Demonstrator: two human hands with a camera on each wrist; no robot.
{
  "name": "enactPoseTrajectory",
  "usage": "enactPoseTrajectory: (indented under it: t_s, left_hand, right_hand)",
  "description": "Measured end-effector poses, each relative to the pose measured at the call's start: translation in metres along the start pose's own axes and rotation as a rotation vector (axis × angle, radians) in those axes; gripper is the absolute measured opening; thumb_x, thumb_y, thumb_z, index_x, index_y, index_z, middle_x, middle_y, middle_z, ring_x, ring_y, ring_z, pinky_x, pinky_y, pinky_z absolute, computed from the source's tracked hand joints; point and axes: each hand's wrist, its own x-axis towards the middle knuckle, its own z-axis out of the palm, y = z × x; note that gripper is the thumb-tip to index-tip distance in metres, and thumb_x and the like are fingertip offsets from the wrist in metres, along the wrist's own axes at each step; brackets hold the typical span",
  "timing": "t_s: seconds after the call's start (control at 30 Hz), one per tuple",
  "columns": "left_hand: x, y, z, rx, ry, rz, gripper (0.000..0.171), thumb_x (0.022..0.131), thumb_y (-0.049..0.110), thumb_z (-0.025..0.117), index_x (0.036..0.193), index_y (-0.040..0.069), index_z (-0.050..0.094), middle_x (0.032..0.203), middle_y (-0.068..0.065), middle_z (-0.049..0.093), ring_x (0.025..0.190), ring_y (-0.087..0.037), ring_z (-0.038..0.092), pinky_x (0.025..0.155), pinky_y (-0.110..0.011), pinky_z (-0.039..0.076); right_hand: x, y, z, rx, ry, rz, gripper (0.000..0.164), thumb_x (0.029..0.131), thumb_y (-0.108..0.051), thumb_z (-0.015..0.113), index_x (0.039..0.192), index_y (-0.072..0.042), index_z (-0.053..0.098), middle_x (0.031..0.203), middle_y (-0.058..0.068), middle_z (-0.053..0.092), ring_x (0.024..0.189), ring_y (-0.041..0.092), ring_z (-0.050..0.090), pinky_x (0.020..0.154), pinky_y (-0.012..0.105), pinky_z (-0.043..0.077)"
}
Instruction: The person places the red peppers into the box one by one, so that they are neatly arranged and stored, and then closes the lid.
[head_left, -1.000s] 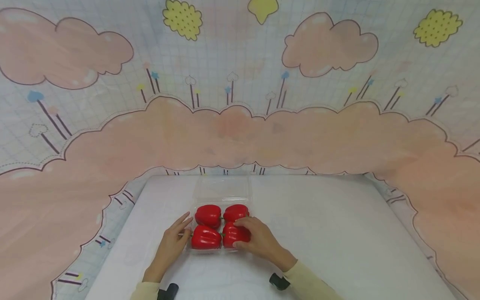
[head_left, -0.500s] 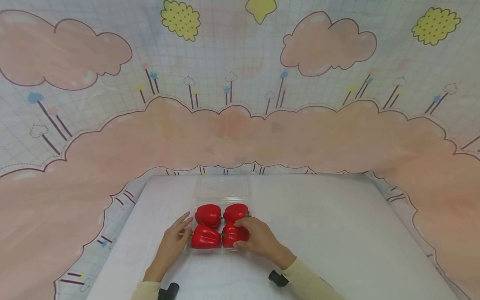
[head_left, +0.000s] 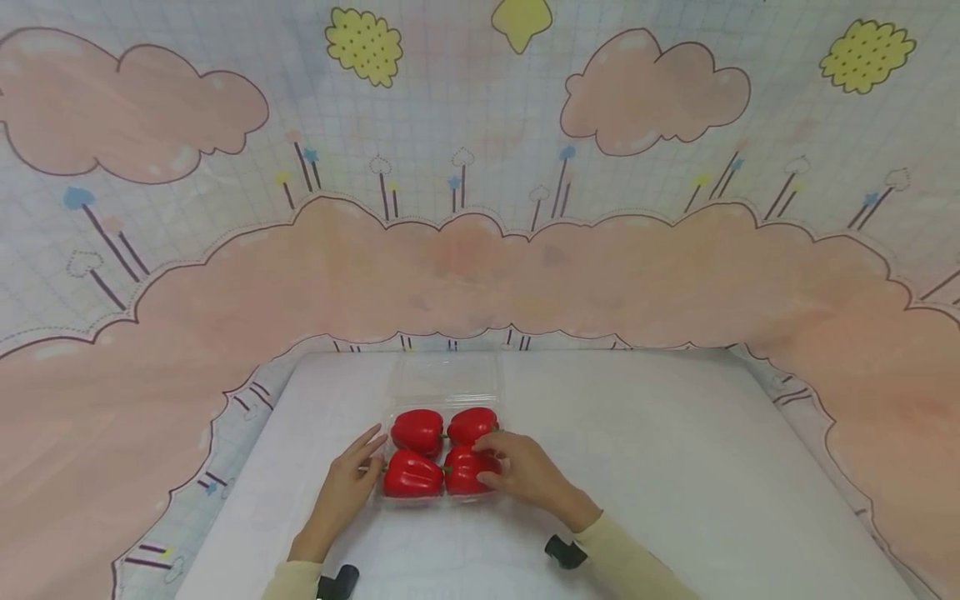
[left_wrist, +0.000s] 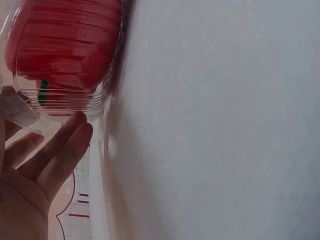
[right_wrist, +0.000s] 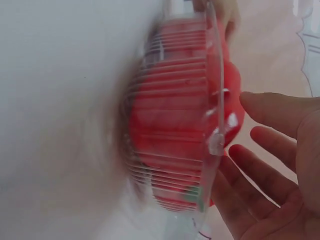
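Note:
Several red bell peppers sit in a clear plastic clamshell box (head_left: 415,501) with its lid (head_left: 446,377) folded back. The front right pepper (head_left: 462,468) lies nearest my right hand (head_left: 529,472). Its fingers are spread beside the pepper in the head view, and the right wrist view shows nothing between them. My left hand (head_left: 346,483) rests at the box's left side. In the left wrist view its straight fingertips (left_wrist: 75,125) touch the ribbed wall beneath a pepper (left_wrist: 67,45). The front left pepper (head_left: 413,475) has its stem towards that hand.
The box stands left of centre on a white-covered table (head_left: 637,450). Behind it hangs a printed cloth backdrop (head_left: 480,275) with clouds. Black wrist straps or mounts (head_left: 564,552) show below both hands.
My right hand has loosened from the front right pepper and drawn slightly to the right, its thumb and fingers spreading. The left hand and the box stay where they were.

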Motion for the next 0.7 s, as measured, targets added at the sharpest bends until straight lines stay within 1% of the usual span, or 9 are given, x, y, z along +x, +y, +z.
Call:
enactPoseTrajectory:
  t_s: [0.1,0.23,0.37,0.53,0.6,0.7]
  left_hand:
    - [0.000,0.000,-0.001,-0.005,-0.012,-0.014,0.039,0.095,0.009,0.059,0.133,0.007,0.061,0.149,-0.009,0.051,0.095,-0.025,0.073,0.076,-0.024,0.062]
    - [0.000,-0.001,-0.001,0.003,-0.022,-0.027,0.039,0.095,0.010,0.059,0.134,0.008,0.061,0.149,-0.008,0.051,0.096,-0.024,0.073,0.076,-0.023,0.062]
    - [0.000,-0.002,-0.001,0.000,-0.016,-0.011,0.039,0.095,0.009,0.059,0.133,0.007,0.061,0.148,-0.010,0.051,0.094,-0.024,0.073,0.075,-0.024,0.062]
    - [0.000,-0.001,-0.002,-0.006,-0.014,0.003,0.039,0.094,0.008,0.059,0.133,0.007,0.061,0.148,-0.010,0.052,0.093,-0.024,0.073,0.074,-0.023,0.062]
    - [0.000,-0.001,-0.003,-0.005,-0.014,0.004,0.038,0.095,0.009,0.059,0.133,0.007,0.061,0.148,-0.009,0.052,0.092,-0.023,0.073,0.073,-0.021,0.061]
    - [0.000,-0.002,-0.003,-0.006,-0.012,0.011,0.039,0.094,0.008,0.059,0.133,0.006,0.061,0.148,-0.009,0.052,0.091,-0.022,0.073,0.073,-0.020,0.061]
  right_hand:
    - [0.000,-0.001,-0.005,0.026,0.015,-0.006,0.038,0.086,-0.022,0.075,0.121,-0.018,0.064,0.117,-0.002,0.068,0.103,0.017,0.064,0.084,0.030,0.061]
    - [0.000,0.000,-0.012,0.039,0.050,-0.017,0.036,0.087,-0.021,0.073,0.122,-0.016,0.063,0.118,0.000,0.068,0.105,0.020,0.064,0.082,0.028,0.060]
    - [0.002,0.002,-0.019,0.058,0.074,-0.027,0.035,0.089,-0.019,0.070,0.123,-0.013,0.063,0.119,0.004,0.068,0.108,0.023,0.064,0.083,0.028,0.060]
    - [0.009,0.007,-0.026,0.129,0.115,0.005,0.034,0.090,-0.016,0.069,0.123,-0.009,0.062,0.121,0.007,0.067,0.110,0.027,0.063,0.086,0.035,0.061]
    - [0.012,0.010,-0.028,0.168,0.149,0.030,0.034,0.089,-0.013,0.069,0.122,-0.009,0.061,0.121,0.008,0.066,0.111,0.028,0.064,0.087,0.039,0.061]
    - [0.018,0.017,-0.030,0.203,0.204,0.066,0.034,0.089,-0.010,0.069,0.122,-0.010,0.062,0.122,0.009,0.066,0.110,0.027,0.064,0.086,0.039,0.061]
